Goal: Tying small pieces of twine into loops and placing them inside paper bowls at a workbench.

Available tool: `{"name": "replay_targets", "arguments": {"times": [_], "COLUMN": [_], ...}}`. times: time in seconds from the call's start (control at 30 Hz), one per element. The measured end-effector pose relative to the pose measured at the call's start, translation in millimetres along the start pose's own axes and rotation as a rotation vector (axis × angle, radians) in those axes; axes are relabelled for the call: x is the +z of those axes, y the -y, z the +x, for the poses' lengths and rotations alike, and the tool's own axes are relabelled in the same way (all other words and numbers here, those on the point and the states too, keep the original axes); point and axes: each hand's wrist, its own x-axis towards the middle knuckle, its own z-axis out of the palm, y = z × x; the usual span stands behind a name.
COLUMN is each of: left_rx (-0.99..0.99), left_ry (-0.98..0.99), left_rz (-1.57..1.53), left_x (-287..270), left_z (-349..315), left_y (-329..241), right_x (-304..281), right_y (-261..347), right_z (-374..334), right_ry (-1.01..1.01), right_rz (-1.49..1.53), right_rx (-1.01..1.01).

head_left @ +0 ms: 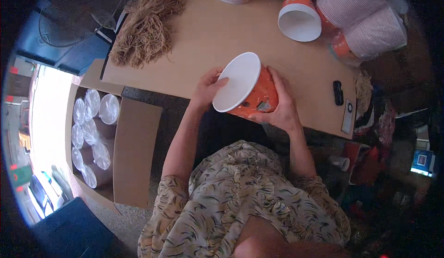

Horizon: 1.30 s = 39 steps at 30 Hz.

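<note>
Above the near edge of the table I hold a paper bucket (257, 95), orange outside with a white rim and white inside. It is tilted, its wide mouth turned toward the left. My left hand (208, 90) grips the rim, with the thumb lying over the white inside and the other fingers partly hidden behind. My right hand (285, 108) wraps round the orange wall near the base. Beyond it on the table lies a nested stack of similar orange buckets (299, 23), white mouth facing me. Whether the held bucket is a single one I cannot tell.
Shredded brown paper (149, 29) is heaped at the table's far left. Plastic-wrapped stacks of tubs (375, 33) crowd the far right. A small black object (338, 93) lies near the right edge. On the left stands an open carton (134, 151) holding several plastic-wrapped stacks.
</note>
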Motion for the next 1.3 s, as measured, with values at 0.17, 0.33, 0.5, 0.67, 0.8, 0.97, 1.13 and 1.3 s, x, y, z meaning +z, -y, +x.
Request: {"name": "replay_targets", "arguments": {"times": [0.17, 0.33, 0.5, 0.67, 0.8, 0.97, 1.13, 1.3], "left_rx": [-0.065, -0.088, -0.043, -0.051, 0.006, -0.021, -0.054, -0.061], "left_ry": [0.042, 0.089, 0.027, 0.012, 0.027, -0.001, 0.018, 0.009], "left_rz": [-0.072, -0.130, -0.034, 0.000, -0.015, -0.031, -0.012, 0.021], "left_x": [0.9, 9.8, 16.5, 15.3, 15.2, 23.2, 18.2, 19.3], "left_z": [12.3, 23.2, 27.6, 32.6, 34.7, 32.2, 35.3, 35.8], "left_y": [-5.8, -21.3, -20.1, -14.2, -10.7, -17.1, -14.1, -14.4], "right_x": [2.7, 2.4, 2.2, -0.8, -1.8, -2.3, -2.1, -4.4], "right_y": [1.2, -2.0, -3.7, -2.0, 0.3, -6.6, -13.8, -13.5], "right_z": [2.4, 3.8, 0.8, 2.0, 1.4, -0.2, -5.8, -3.8], "right_ry": [-0.027, -0.021, -0.033, -0.040, -0.033, -0.038, -0.014, -0.006], "right_rz": [0.042, 0.040, 0.046, 0.060, 0.065, 0.064, 0.019, 0.058], "right_rx": [0.027, 0.014, 0.031, 0.003, 0.029, -0.011, -0.007, 0.010]}}
